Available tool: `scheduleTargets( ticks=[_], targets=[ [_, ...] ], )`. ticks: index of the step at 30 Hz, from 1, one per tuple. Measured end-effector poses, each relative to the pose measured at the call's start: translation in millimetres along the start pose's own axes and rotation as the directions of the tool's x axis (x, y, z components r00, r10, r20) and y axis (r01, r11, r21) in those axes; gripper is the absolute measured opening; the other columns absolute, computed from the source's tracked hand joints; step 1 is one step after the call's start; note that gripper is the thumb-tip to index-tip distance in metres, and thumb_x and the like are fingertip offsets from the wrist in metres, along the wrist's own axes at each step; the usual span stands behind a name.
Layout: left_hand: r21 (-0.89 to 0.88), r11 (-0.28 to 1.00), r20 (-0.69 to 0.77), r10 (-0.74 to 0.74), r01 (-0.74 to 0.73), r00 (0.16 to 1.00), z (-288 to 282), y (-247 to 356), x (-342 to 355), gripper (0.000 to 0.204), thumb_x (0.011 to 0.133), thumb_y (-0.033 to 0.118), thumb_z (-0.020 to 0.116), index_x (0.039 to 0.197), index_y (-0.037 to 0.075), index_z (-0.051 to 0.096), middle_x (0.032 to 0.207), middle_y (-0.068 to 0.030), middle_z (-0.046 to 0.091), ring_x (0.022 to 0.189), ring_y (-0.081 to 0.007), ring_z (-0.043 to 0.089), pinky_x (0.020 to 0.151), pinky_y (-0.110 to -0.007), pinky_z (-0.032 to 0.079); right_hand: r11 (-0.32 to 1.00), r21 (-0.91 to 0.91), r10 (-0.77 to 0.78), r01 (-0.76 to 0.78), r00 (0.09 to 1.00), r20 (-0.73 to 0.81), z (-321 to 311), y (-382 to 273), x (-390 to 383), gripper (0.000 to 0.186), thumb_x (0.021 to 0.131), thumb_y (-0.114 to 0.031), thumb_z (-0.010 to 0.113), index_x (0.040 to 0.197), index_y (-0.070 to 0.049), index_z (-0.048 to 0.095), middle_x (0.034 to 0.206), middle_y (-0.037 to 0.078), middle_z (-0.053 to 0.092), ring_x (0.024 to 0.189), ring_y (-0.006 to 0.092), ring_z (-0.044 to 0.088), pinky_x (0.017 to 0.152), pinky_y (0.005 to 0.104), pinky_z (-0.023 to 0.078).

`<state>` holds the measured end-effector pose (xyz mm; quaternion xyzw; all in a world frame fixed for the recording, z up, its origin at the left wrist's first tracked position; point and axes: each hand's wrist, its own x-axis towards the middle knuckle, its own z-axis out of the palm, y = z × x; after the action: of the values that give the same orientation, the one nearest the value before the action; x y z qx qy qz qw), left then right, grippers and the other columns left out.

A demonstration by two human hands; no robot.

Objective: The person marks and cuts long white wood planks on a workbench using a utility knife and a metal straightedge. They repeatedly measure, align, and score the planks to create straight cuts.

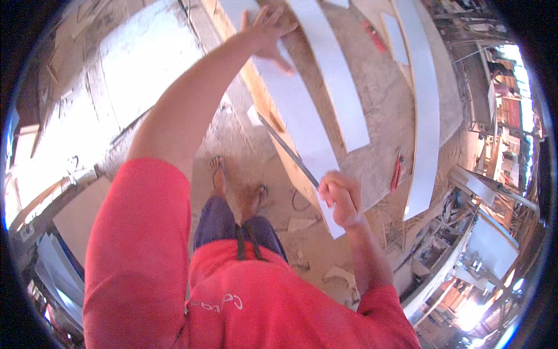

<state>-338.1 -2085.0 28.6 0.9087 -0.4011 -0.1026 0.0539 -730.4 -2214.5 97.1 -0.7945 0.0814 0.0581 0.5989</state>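
My left hand (269,36) reaches far forward with its fingers spread over a long white-faced board (293,113). It appears to rest on the board, though contact is hard to confirm. My right hand (342,199) is closed in a fist above the near end of the same board. From that fist a long, thin, dark bar-shaped tool (290,150) runs forward and left along the board's wooden edge. Its far end lies beside a small pale piece (254,115); whether the two are joined I cannot tell. The fingers hide the tool's near end.
A second white strip (334,75) lies right of the board, and a longer curved-looking one (426,110) farther right. Red-handled tools (375,36) (397,171) lie on the worn work surface (383,122). Scraps lie on the floor by my feet (218,166). Cluttered benches (488,244) stand at right.
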Motion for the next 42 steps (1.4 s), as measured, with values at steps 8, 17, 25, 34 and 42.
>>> scheduleTargets(
  ticks=[8, 17, 25, 34, 42],
  targets=[
    [-0.079, 0.996, 0.126, -0.037, 0.047, 0.991, -10.4, 2.7, -5.9, 0.152, 0.047, 0.079, 0.089, 0.17, 0.032, 0.012, 0.176, -0.0181, -0.008, 0.161, -0.0438, -0.006, 0.119, -0.079, -0.002, 0.966, 0.232, 0.118, -0.111, 0.993, -0.014, -0.1, -7.6, -8.0, 0.026, 0.093, -0.018, 0.049, 0.077, -0.002, 0.062, 0.068, 0.001, 0.053, 0.06, 0.0078, 0.044, 0.054, 0.0294, 0.034],
    [-0.142, 0.988, 0.076, 0.068, -0.056, 0.995, 20.5, 178.0, -104.8, 0.143, 0.056, 0.079, 0.084, 0.17, 0.029, 0.014, 0.176, -0.0208, -0.01, 0.162, -0.0443, -0.007, 0.122, -0.074, 0.001, 0.955, 0.294, 0.05, -0.034, 0.998, -0.047, -9.0, 5.2, -29.2, 0.027, 0.098, -0.017, 0.048, 0.086, 0.001, 0.063, 0.064, 0.0, 0.05, 0.06, 0.008, 0.047, 0.056, 0.0269, 0.039],
    [-0.16, 0.987, 0.018, 0.008, -0.005, 1.0, 55.8, 198.9, -120.2, 0.15, 0.05, 0.072, 0.09, 0.17, 0.033, 0.01, 0.177, -0.0183, -0.004, 0.162, -0.042, -0.002, 0.124, -0.07, 0.002, 0.987, 0.158, -0.01, 0.016, 0.999, -0.042, -10.3, -10.6, -22.5, 0.031, 0.1, -0.024, 0.048, 0.084, -0.002, 0.063, 0.062, -0.001, 0.048, 0.058, 0.0085, 0.047, 0.056, 0.0277, 0.038],
    [-0.108, 0.994, 0.01, 0.026, -0.025, 1.0, 43.6, 200.8, -129.3, 0.151, 0.046, 0.076, 0.09, 0.169, 0.035, 0.013, 0.176, -0.0198, 0.003, 0.161, -0.0449, 0.003, 0.124, -0.073, 0.006, 0.972, 0.227, 0.067, -0.066, 0.998, 0.001, -10.7, -13.8, -37.2, 0.028, 0.099, -0.02, 0.047, 0.084, -0.003, 0.064, 0.067, -0.004, 0.05, 0.06, 0.0048, 0.042, 0.055, 0.0266, 0.034],
    [-0.159, 0.987, 0.029, 0.032, -0.027, 0.999, 44.2, 200.2, -131.5, 0.15, 0.046, 0.073, 0.092, 0.169, 0.035, 0.015, 0.177, -0.0171, -0.001, 0.161, -0.0447, 0.001, 0.124, -0.072, 0.003, 0.997, 0.045, 0.057, -0.054, 0.997, -0.053, -6.7, -3.8, -46.8, 0.027, 0.095, -0.02, 0.049, 0.079, -0.002, 0.062, 0.068, 0.0, 0.053, 0.061, 0.0093, 0.046, 0.056, 0.0298, 0.036]
  ],
)
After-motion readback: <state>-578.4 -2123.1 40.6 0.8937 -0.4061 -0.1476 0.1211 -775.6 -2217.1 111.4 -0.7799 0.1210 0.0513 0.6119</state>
